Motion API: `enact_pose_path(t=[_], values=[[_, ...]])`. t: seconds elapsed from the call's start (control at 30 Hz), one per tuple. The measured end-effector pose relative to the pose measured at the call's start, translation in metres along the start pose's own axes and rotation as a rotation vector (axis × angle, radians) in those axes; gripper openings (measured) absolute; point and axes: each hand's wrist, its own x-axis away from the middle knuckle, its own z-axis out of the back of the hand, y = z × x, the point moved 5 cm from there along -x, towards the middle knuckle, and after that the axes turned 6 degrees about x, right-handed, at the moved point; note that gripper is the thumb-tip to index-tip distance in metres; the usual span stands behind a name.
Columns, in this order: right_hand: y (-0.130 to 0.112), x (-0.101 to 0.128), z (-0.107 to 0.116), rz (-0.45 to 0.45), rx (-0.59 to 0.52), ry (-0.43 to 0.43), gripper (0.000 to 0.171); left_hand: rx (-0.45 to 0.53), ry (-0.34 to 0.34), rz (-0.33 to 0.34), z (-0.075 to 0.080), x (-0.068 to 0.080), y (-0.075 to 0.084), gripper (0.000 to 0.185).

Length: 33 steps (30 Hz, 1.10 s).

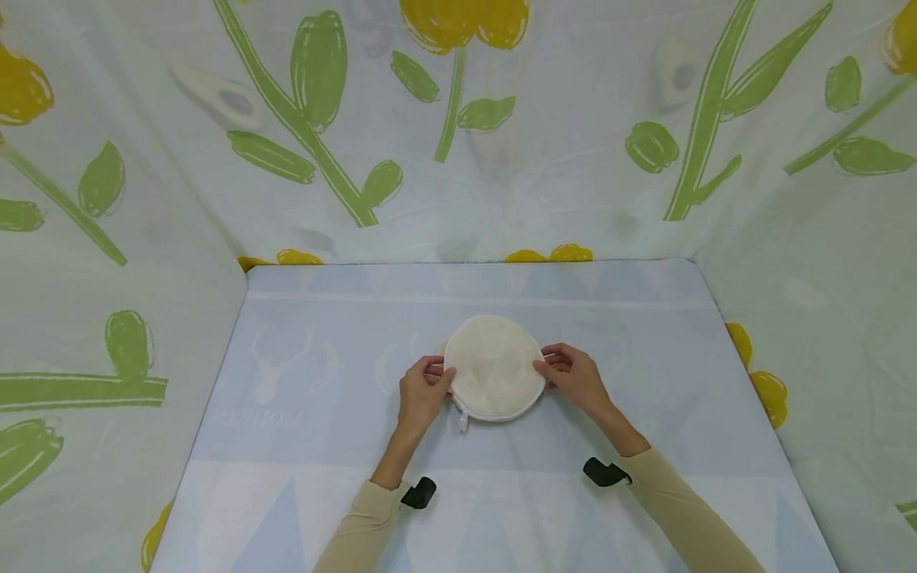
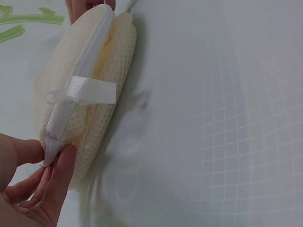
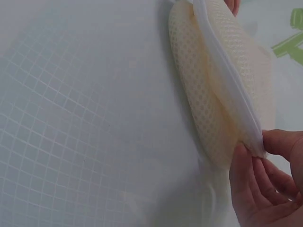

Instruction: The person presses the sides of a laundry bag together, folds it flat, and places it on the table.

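You've got one round cream mesh pouch (image 1: 494,368) on one counter (image 1: 322,318). One white ribbon loop (image 2: 85,90) on its rim. Two hands: left hand (image 1: 423,391), right hand (image 1: 576,378). Two black wrist cameras (image 1: 419,493), one per sleeve.

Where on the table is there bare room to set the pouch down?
Bare cloth lies left and right of the round cream mesh pouch, and behind it toward the flowered curtain. Crowded only where left hand and right hand pinch its rim.

A pale printed tablecloth (image 1: 322,446) bears one round mesh pouch (image 1: 493,368).
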Motion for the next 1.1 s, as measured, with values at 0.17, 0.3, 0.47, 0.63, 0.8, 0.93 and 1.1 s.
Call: enact_pose_path(t=[0.17,0.3,0.47,0.63,0.8,0.93,1.1], values=[[-0.004,0.003,0.001,0.045,0.11,0.066,0.031,-0.116,0.034,-0.092,0.0,0.001,0.002,0.025],[-0.009,0.005,0.0,0.166,0.164,0.128,0.03,-0.252,0.022,-0.255,-0.002,0.003,0.008,0.031],[-0.017,0.009,-0.004,0.401,0.249,0.189,0.035,-0.405,-0.054,-0.483,-0.008,0.007,0.015,0.034],[-0.02,0.012,-0.01,0.557,0.32,0.183,0.034,-0.475,-0.152,-0.716,-0.013,0.01,0.017,0.031],[-0.022,0.013,-0.017,0.752,0.389,0.127,0.037,-0.504,-0.244,-0.835,-0.015,0.012,0.016,0.034],[-0.024,0.013,-0.019,0.808,0.439,0.092,0.04,-0.509,-0.297,-0.83,-0.015,0.013,0.016,0.038],[-0.024,0.012,-0.022,0.809,0.49,0.05,0.044,-0.537,-0.336,-0.799,-0.015,0.013,0.017,0.039]])
